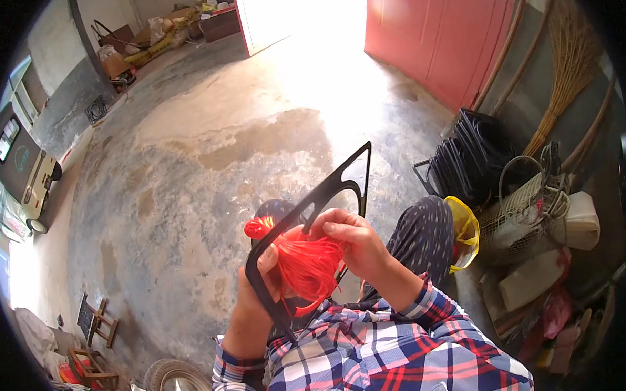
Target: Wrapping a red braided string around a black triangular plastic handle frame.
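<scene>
Mid-frame: left hand (pixel 261 280) grips black flat plastic frame (pixel 307 213) w/ red string bundle (pixel 305 265), right hand (pixel 352 239) fingers pinching strands; prob. mid-wrap, needs steady tension.

Left hand's fingers (pixel 268 260) and, perhaps, the black frame's lower rim (pixel 279 321) behind red string bundle (pixel 308 264).

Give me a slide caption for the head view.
Both hands, left hand and right hand, work red cord around a black frame.
</scene>
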